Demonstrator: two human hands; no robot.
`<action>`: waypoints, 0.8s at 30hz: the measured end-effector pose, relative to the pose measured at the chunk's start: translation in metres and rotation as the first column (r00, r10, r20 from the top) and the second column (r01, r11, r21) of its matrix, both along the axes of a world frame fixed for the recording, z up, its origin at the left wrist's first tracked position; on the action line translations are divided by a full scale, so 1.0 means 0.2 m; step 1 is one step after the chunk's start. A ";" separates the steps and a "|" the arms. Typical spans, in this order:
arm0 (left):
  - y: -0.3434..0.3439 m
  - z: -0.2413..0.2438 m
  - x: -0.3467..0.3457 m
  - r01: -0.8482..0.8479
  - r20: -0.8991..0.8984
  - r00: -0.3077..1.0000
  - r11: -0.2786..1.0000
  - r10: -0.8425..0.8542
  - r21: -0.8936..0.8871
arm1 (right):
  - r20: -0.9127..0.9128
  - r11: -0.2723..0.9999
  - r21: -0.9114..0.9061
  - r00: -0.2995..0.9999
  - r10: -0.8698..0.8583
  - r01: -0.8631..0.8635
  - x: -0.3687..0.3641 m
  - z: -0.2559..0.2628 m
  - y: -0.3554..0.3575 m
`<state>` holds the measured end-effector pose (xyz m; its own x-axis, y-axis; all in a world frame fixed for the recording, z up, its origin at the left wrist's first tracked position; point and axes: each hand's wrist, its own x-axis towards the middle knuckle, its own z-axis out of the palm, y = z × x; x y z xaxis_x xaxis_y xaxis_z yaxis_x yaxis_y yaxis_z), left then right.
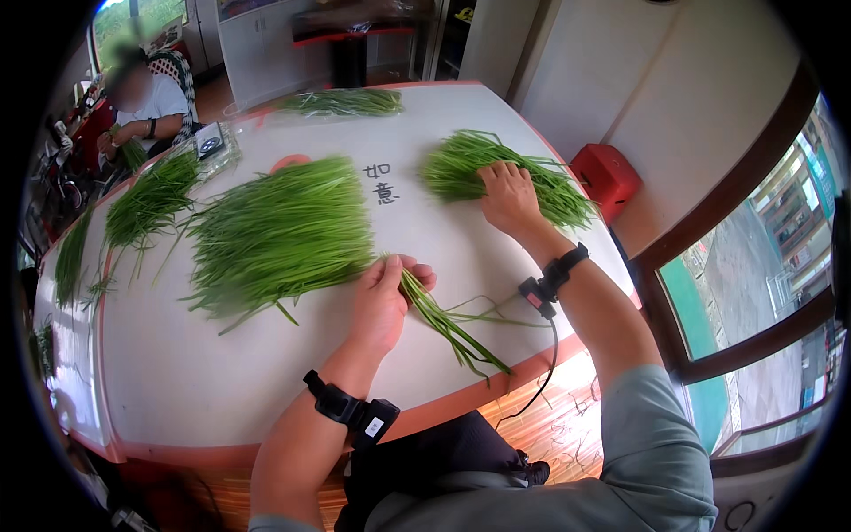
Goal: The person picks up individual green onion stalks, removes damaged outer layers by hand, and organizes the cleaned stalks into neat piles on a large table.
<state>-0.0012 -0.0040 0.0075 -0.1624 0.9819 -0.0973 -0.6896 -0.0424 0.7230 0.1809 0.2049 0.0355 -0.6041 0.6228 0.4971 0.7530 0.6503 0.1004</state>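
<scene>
My left hand (382,299) grips a thin bundle of garlic chives (442,316) between thumb and fingers, its loose ends trailing toward the table's front right edge. Just beyond that hand spreads a wide, combed pile of garlic chives (286,233). My right hand (510,196) rests on a second, looser pile of garlic chives (459,159) at the right, fingers bent down into the leaves. Its fingertips are partly hidden, so I cannot see whether they pinch any. A few stray leaves (502,312) lie between my hands.
More chives (149,199) lie at the left, near a phone (209,139). A clear plastic bag of chives (346,102) sits at the back of the white table (199,386). A seated person (149,106) holds chives. A red box (605,179) stands beyond the right edge.
</scene>
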 end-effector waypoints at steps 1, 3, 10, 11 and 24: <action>0.00 0.00 0.00 0.003 0.000 1.000 1.000 -0.003 0.007 | 0.014 1.000 0.002 1.000 0.000 0.000 0.00 0.00 0.01; 0.00 -0.01 -0.01 0.012 0.000 1.000 1.000 -0.012 0.019 | 0.054 0.997 0.016 0.995 0.081 -0.082 0.01 0.01 0.03; 0.01 -0.04 -0.01 0.010 -0.019 1.000 1.000 -0.010 0.021 | -0.037 0.916 -0.333 0.974 0.225 -0.225 0.05 0.13 -0.07; 0.01 -0.04 -0.01 0.009 -0.025 1.000 1.000 -0.008 0.029 | -0.032 0.904 -0.369 0.975 0.219 -0.215 0.06 0.14 -0.07; 0.02 -0.04 -0.01 0.030 0.022 0.999 0.999 -0.030 0.014 | -0.162 0.924 -0.254 0.954 0.250 -0.286 -0.01 0.09 -0.20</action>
